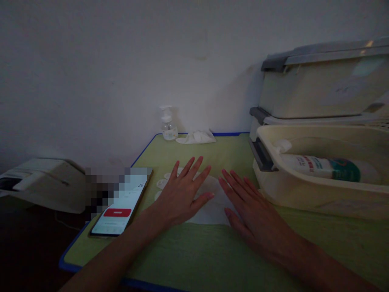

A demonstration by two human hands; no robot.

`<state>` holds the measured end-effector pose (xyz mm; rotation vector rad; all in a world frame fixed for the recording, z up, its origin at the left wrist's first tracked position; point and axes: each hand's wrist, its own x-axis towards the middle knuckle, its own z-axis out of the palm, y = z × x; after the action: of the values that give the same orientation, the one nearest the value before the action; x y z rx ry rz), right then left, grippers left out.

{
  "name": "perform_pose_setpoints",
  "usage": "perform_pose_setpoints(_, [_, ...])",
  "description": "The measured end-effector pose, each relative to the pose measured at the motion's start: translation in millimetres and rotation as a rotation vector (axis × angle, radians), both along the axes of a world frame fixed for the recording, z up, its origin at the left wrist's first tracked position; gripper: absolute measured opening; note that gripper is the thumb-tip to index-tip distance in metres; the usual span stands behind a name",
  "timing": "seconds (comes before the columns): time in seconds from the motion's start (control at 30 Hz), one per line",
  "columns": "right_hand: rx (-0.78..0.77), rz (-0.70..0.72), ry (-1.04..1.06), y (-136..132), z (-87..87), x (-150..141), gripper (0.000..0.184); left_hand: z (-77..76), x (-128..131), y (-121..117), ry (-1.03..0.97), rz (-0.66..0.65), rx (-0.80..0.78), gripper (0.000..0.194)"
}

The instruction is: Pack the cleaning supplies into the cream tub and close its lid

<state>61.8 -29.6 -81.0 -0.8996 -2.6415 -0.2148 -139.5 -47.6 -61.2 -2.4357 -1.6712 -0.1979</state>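
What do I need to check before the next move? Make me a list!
1. Left hand free: ok, its fingers are spread and it grips nothing.
2. Right hand free: ok, nothing is in its grasp.
3. White piece smooth all over: cannot tell, the left hand covers part of it.
4. Left palm touching the white piece: cannot tell, its underside is hidden.
5. Phone off the white piece: ok, it lies to the left.
6. Pump bottle upright: ok.

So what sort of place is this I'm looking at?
Probably a room in a home: a small green table with a blue edge stands by a plain wall, with a pump bottle at its far edge.
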Motion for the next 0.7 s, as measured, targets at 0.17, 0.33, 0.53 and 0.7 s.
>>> perform_pose_setpoints(0.17, [-0.065, -0.026, -0.033, 2.2, -6.9, -4.2, 0.052, -11.4, 13.5, -1.8, -0.01, -0.06, -0.103, 0.056])
perform_pose_setpoints(0.33, [-0.104, -0.092, -0.109, 3.6, -20.3, -3.4, 0.053, -22.7, 16.5, -1.9, -0.029, -0.045, -0.216, 0.058])
perform_pose_setpoints(0.53, [-0.094, -0.112, -0.118, 2.9, -24.0, -3.0, 0.053, -23.0, 15.2, -0.9, -0.037, -0.047, -0.238, 0.058])
perform_pose_setpoints(0.7, [-0.1, -0.107, -0.115, 2.1, -21.5, -3.1, 0.052, -24.4, 14.9, 0.2, -0.057, -0.051, -0.234, 0.06])
